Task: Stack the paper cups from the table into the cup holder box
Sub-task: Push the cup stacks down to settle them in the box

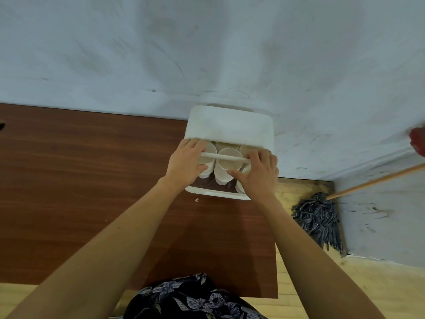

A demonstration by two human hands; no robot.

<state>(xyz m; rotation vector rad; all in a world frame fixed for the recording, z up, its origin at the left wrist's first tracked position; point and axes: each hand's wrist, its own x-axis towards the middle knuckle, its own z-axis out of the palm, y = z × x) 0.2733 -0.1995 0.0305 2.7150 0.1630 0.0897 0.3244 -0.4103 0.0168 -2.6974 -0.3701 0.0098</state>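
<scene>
The white cup holder box [230, 125] stands at the table's far right corner, against the wall. Its clear front cover has a white bar [226, 157] across it. Stacks of white paper cups [230, 161] show inside, behind the bar. My left hand [186, 165] grips the left end of the bar, fingers over it and thumb below. At the right end my right hand [258, 174] holds the bar the same way, thumb reaching toward the middle cup stack. The right-hand cups are mostly hidden by my right hand.
The brown wooden table [92, 180] ends just right of the box. A mop [322, 215] with a wooden handle leans on the floor by the wall at the right. A red object [417, 140] is at the right edge.
</scene>
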